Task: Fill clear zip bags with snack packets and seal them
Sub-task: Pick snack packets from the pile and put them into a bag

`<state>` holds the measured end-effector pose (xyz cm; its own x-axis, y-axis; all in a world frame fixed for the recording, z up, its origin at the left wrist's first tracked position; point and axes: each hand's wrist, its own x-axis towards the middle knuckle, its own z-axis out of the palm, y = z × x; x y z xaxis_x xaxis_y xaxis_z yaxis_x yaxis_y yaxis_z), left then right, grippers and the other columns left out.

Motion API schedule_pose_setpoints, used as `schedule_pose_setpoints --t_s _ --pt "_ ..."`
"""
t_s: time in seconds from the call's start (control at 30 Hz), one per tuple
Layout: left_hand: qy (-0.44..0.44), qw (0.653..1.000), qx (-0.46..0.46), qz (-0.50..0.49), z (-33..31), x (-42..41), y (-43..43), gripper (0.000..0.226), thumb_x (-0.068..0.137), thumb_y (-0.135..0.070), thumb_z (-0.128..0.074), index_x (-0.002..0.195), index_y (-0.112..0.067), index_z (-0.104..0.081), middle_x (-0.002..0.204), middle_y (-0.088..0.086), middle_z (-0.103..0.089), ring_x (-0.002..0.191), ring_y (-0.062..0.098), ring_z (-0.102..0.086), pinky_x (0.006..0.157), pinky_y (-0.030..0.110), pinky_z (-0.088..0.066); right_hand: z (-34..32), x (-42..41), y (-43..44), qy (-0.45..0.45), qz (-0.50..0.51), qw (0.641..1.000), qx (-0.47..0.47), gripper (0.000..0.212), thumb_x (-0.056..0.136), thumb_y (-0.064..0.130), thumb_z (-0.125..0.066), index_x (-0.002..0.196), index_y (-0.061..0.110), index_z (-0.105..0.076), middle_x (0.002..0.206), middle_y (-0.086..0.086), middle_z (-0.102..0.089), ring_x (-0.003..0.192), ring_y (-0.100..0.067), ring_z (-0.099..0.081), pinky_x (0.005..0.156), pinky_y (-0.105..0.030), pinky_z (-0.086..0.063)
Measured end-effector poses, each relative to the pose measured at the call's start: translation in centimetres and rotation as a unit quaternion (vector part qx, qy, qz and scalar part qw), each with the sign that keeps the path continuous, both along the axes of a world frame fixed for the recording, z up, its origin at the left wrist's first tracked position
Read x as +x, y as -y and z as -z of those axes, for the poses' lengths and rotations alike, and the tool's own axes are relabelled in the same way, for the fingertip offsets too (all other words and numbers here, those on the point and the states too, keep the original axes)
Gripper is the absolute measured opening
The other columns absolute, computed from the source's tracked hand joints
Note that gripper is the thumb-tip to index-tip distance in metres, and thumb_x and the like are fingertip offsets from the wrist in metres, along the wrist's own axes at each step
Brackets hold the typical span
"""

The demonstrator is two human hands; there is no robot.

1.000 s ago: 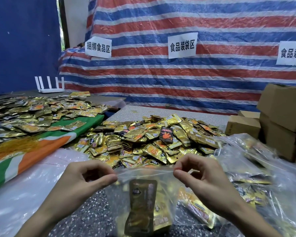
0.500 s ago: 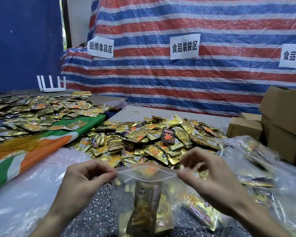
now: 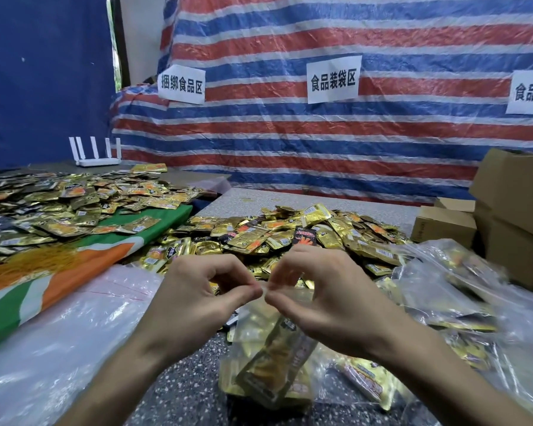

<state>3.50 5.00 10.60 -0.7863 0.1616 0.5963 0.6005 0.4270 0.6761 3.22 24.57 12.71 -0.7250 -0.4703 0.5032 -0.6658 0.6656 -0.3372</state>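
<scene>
Head view. The loose pile of snack packets (image 3: 290,238), gold foil, lies mid-tabletop and serves as reference. On the near side of the pile, a clear zip bag (image 3: 250,324) hangs upright above the speckled tabletop (image 3: 182,395), its lower end at or near the surface; contact cannot be told. Gold packets (image 3: 274,364) stand inside it. The left hand (image 3: 197,299) pinches the bag's top edge between thumb and forefinger. The right hand (image 3: 323,299) pinches the same edge just beside it, also thumb against forefinger. The two pinches almost meet at the middle of the edge; whether the fingertips touch cannot be told. The remaining fingers of both hands are curled loosely above the pinch. Whether the zip is closed cannot be told. Near and left of the pile: a stack of empty clear bags (image 3: 59,333). Left of the pile: a green, orange and white cloth (image 3: 74,262) carrying a second spread of packets (image 3: 59,204). Near and right of the pile: filled clear bags (image 3: 443,302), heaped and somewhat blurred. Right of the pile: cardboard boxes (image 3: 511,195), stacked. Beyond the pile: a striped tarp (image 3: 320,142) with white paper signs (image 3: 333,79). Far left beyond the pile: a white router (image 3: 96,155).
</scene>
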Motion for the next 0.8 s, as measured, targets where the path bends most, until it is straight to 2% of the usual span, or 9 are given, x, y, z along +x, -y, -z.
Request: schedule_pose_setpoints --t_s 0.27,0.5,0.67,0.8 --pt "-0.008 1.0 -0.012 0.01 -0.3 0.5 -0.4 0.015 0.077 -0.01 -0.082 0.071 -0.022 -0.076 0.069 -0.007 -0.073 0.068 0.016 -0.069 0.064 0.035 -0.052 -0.2 0.3 -0.1 -0.014 -0.006 1.0 0.025 0.005 0.091 0.032 -0.066 0.091 0.027 -0.067 0.092 0.012 -0.063 0.087 -0.013 -0.061 0.075 -0.04 -0.05" --pt "-0.019 1.0 -0.012 0.014 -0.3 0.6 -0.7 0.017 0.078 -0.007 -0.081 0.069 -0.02 -0.074 0.067 -0.005 -0.071 0.066 0.014 -0.067 0.062 0.034 -0.051 -0.2 0.4 -0.1 -0.039 0.021 0.997 0.058 0.006 0.091 0.036 -0.063 0.092 0.03 -0.064 0.091 0.014 -0.062 0.088 -0.008 -0.057 0.075 -0.036 -0.049" --pt "-0.04 0.999 0.014 0.004 0.2 0.5 -0.7 0.011 0.073 -0.02 -0.078 0.065 -0.02 -0.07 0.065 -0.006 -0.068 0.063 0.011 -0.063 0.057 0.02 -0.047 0.1 0.3 -0.5 -0.02 0.015 0.998 0.057 0.01 0.094 0.041 -0.06 0.094 0.031 -0.061 0.091 0.015 -0.062 0.088 -0.007 -0.056 0.077 -0.036 -0.047" --pt "-0.046 0.998 0.038 -0.018 0.9 0.2 -0.5 0.008 0.071 -0.02 -0.074 0.065 -0.019 -0.069 0.065 -0.002 -0.068 0.064 0.012 -0.062 0.059 0.02 -0.046 0.4 0.3 -1.6 0.008 0.023 0.998 0.056 0.009 0.095 0.043 -0.061 0.094 0.034 -0.063 0.092 0.018 -0.063 0.09 -0.004 -0.056 0.078 -0.037 -0.047"
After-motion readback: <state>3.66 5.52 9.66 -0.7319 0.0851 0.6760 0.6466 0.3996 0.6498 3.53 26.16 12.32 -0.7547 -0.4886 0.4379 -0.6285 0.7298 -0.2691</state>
